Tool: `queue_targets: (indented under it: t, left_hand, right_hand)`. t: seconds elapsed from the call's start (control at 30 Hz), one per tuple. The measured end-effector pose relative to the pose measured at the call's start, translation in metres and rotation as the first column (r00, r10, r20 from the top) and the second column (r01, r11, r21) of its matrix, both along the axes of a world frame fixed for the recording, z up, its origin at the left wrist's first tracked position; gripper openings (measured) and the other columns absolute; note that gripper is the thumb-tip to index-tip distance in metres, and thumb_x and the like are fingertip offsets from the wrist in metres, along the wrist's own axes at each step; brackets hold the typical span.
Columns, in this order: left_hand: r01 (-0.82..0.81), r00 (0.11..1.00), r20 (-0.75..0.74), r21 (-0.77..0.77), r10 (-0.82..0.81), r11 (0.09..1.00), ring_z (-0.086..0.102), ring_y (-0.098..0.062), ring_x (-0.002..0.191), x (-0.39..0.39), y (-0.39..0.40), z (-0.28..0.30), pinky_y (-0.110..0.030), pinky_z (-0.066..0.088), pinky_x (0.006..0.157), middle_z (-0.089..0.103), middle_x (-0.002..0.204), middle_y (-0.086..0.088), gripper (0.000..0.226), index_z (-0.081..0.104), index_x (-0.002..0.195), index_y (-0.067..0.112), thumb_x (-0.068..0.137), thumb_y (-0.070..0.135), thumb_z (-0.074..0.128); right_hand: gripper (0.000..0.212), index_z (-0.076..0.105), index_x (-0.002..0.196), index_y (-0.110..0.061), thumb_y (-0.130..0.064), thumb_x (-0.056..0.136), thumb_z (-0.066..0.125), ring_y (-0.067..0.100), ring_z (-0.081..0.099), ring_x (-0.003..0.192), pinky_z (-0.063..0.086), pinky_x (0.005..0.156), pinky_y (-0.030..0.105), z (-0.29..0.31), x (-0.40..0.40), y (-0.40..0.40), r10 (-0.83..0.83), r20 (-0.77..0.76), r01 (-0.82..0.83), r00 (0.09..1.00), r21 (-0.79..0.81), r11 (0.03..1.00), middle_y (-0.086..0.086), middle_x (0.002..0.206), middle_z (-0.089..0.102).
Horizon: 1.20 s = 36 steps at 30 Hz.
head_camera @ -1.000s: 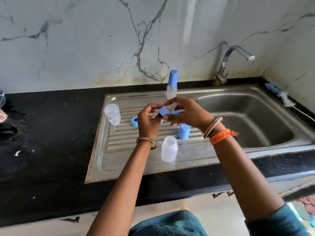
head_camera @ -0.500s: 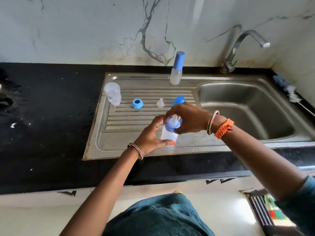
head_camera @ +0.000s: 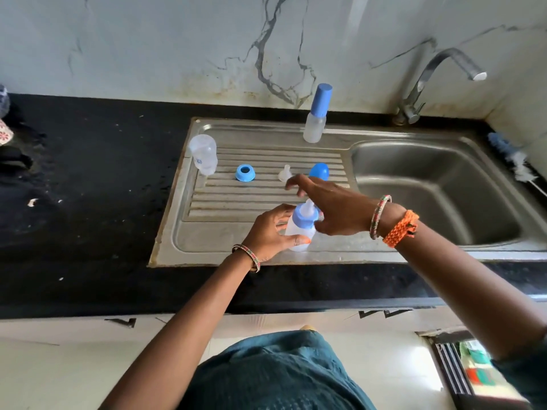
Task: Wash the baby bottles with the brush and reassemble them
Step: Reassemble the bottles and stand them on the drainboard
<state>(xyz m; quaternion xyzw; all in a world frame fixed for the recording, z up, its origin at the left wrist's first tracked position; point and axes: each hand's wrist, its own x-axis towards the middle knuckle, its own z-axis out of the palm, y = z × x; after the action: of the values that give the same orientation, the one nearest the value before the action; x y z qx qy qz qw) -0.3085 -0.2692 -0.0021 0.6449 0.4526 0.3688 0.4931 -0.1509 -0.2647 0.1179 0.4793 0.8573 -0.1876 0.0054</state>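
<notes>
On the steel draining board [head_camera: 254, 232] left of the sink basin, the left hand [head_camera: 270, 232] grips the translucent bottle with blue collar and teat [head_camera: 300, 226]. The right hand [head_camera: 334, 208], fingers spread, hovers above; its sleeve-side reach could likely topple the round blue cap [head_camera: 319, 172] just behind.

A black desk [head_camera: 88, 179] ran under a veined marble wall [head_camera: 148, 45]. Set into it was a steel sink [head_camera: 438, 184] with a ribbed drainboard [head_camera: 260, 161]; a curved tap [head_camera: 426, 81] stood at its back edge. A patterned object [head_camera: 4, 134] lay at the far left
</notes>
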Motion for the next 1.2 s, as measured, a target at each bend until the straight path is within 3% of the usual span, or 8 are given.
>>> queue_targets:
  t: [0.2, 0.33, 0.43, 0.53, 0.7, 0.9, 1.07, 1.2]
  left_hand:
    - [0.017, 1.000, -0.001, 0.001, -0.017, 1.000, 0.060, -0.001, 0.106, -0.001, -0.001, 0.001, -0.014, 0.045, 0.093, 0.067, 0.112, 0.008, 0.055, 0.059, 0.111, 0.027, 0.065, 0.014, 0.086]
    - [0.014, 0.999, -0.053, 0.035, -0.013, 0.999, 0.060, -0.004, 0.108, 0.000, 0.002, -0.001, -0.022, 0.045, 0.096, 0.066, 0.115, 0.007, 0.058, 0.059, 0.116, 0.019, 0.065, 0.021, 0.086]
    - [0.025, 0.997, -0.067, 0.044, -0.022, 0.999, 0.059, -0.005, 0.110, 0.000, 0.002, -0.001, -0.023, 0.045, 0.098, 0.066, 0.117, 0.006, 0.058, 0.059, 0.116, 0.020, 0.065, 0.022, 0.086]
    - [0.008, 0.999, -0.044, 0.020, -0.007, 1.000, 0.060, -0.005, 0.109, 0.001, 0.001, 0.001, -0.020, 0.045, 0.095, 0.066, 0.115, 0.006, 0.056, 0.058, 0.112, 0.023, 0.064, 0.019, 0.086]
    - [0.001, 0.999, -0.045, 0.017, 0.000, 1.000, 0.060, -0.005, 0.108, 0.001, 0.000, 0.004, -0.014, 0.045, 0.092, 0.065, 0.112, 0.008, 0.057, 0.057, 0.109, 0.029, 0.063, 0.017, 0.087]
    - [-0.119, 0.993, -0.017, 0.040, 0.119, 0.992, 0.064, -0.010, 0.104, 0.010, -0.006, 0.004, -0.027, 0.051, 0.091, 0.069, 0.107, 0.000, 0.052, 0.054, 0.090, 0.027, 0.051, 0.036, 0.088]
    - [-0.285, 0.956, -0.032, 0.118, 0.290, 0.951, 0.066, -0.008, 0.086, 0.025, -0.018, -0.003, -0.038, 0.055, 0.077, 0.071, 0.089, 0.002, 0.042, 0.053, 0.084, 0.019, 0.057, 0.032, 0.082]
    - [-0.249, 0.953, -0.123, 0.196, 0.276, 0.949, 0.063, -0.008, 0.076, 0.021, -0.014, 0.001, -0.020, 0.053, 0.069, 0.067, 0.081, 0.005, 0.040, 0.051, 0.084, 0.021, 0.062, 0.014, 0.084]
  right_hand:
    - [0.112, -0.014, 0.150, -0.017, -0.068, 0.078, 0.056, 0.022, 0.065, 0.077, 0.056, 0.072, 0.038, -0.004, 0.009, -0.004, -0.164, 0.184, 0.121, 0.969, 0.228, 0.966, 0.009, 0.100, 0.067]
    - [0.108, -0.004, 0.152, -0.021, -0.021, 0.078, 0.075, 0.025, 0.063, 0.095, 0.054, 0.085, 0.042, -0.008, 0.012, -0.008, -0.058, -0.113, 0.067, 0.992, 0.075, 0.995, 0.016, 0.114, 0.062]
    - [0.110, -0.012, 0.151, -0.017, -0.038, 0.082, 0.072, 0.021, 0.062, 0.071, 0.055, 0.078, 0.040, -0.016, 0.013, -0.008, -0.142, -0.039, 0.145, 0.989, 0.097, 0.985, 0.015, 0.091, 0.066]
    - [0.113, -0.010, 0.151, -0.017, -0.041, 0.078, 0.074, 0.027, 0.060, 0.097, 0.051, 0.089, 0.037, -0.024, 0.021, -0.013, -0.133, 0.017, 0.130, 0.991, 0.117, 0.984, 0.015, 0.116, 0.059]
    - [0.054, 0.059, 0.124, -0.009, -0.001, 0.073, 0.076, 0.010, 0.060, 0.105, 0.038, 0.084, -0.001, -0.032, 0.018, -0.011, -0.044, -0.389, 0.080, 0.920, 0.077, 0.994, 0.001, 0.117, 0.064]
    - [0.034, 0.070, 0.093, -0.007, -0.018, 0.065, 0.086, 0.006, 0.064, 0.071, 0.053, 0.072, 0.021, -0.045, 0.008, -0.016, -0.306, -0.545, 0.389, 0.780, 0.039, 0.921, -0.001, 0.083, 0.070]
    - [0.045, 0.049, 0.083, -0.013, -0.039, 0.066, 0.082, 0.016, 0.053, 0.066, 0.037, 0.057, 0.029, -0.072, -0.018, -0.032, -0.567, -0.580, 0.733, 0.584, 0.077, 0.676, -0.001, 0.077, 0.058]
    - [0.051, 0.049, 0.094, -0.006, -0.041, 0.070, 0.077, 0.020, 0.048, 0.080, 0.040, 0.069, 0.034, -0.086, -0.028, -0.035, -0.531, -0.644, 0.739, 0.551, 0.081, 0.669, 0.003, 0.089, 0.051]
